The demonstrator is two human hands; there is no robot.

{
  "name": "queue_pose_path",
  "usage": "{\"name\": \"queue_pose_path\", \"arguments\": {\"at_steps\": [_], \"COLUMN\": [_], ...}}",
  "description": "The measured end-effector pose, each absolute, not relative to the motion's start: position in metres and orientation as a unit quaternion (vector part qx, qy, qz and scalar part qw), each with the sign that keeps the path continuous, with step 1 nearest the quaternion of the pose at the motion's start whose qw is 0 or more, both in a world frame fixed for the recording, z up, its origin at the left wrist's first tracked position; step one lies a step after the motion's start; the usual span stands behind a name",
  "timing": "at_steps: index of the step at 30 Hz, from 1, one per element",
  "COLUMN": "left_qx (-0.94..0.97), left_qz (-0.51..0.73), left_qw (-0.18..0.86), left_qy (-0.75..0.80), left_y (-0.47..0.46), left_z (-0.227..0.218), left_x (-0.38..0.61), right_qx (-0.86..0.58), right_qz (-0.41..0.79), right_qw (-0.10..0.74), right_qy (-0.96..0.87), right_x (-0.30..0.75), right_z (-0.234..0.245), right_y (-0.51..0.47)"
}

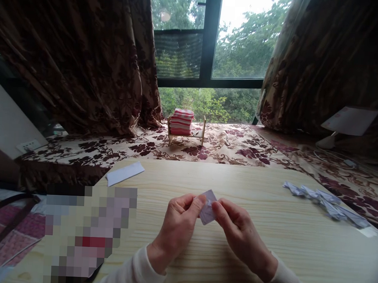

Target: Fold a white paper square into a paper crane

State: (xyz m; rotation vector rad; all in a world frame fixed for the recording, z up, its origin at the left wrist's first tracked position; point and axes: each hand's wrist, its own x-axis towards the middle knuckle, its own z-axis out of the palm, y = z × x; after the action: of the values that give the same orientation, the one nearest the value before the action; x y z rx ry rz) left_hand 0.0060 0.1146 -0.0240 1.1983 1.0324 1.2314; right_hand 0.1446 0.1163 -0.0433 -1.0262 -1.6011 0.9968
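A small square of folded white paper (208, 216) is held above the middle of the table, tilted so one corner points up. My left hand (179, 225) pinches its left side, thumb on top. On the right side my right hand (239, 231) grips it the same way, thumb pressed on the near face. Fingers beneath the paper are mostly hidden. Both hands are apart from the tabletop's other things.
Several folded paper pieces (329, 201) lie on the table's right. A white paper strip (125, 173) rests at the back left. Blurred-out squares hide an object at the left. Beyond the table, a small wooden rack (203, 131) holds folded striped cloths (181, 123); a lamp (349, 121) stands right.
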Motion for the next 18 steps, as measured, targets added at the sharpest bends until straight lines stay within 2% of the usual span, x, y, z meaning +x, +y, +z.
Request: {"name": "queue_pose_path", "arguments": {"at_steps": [10,18], "left_qx": [0.545,0.556], "left_qz": [0.489,0.471], "left_qw": [0.526,0.519], "left_qy": [0.433,0.447], "left_y": [0.121,0.117], "left_z": [-0.024,-0.025], "left_x": [-0.003,0.003], "right_qx": [-0.418,-0.377], "right_qz": [0.394,0.467], "right_qw": [0.467,0.439], "right_qy": [-0.672,-0.668], "right_x": [0.154,0.153], "right_z": [-0.045,-0.045], "right_y": [0.12,0.124]}}
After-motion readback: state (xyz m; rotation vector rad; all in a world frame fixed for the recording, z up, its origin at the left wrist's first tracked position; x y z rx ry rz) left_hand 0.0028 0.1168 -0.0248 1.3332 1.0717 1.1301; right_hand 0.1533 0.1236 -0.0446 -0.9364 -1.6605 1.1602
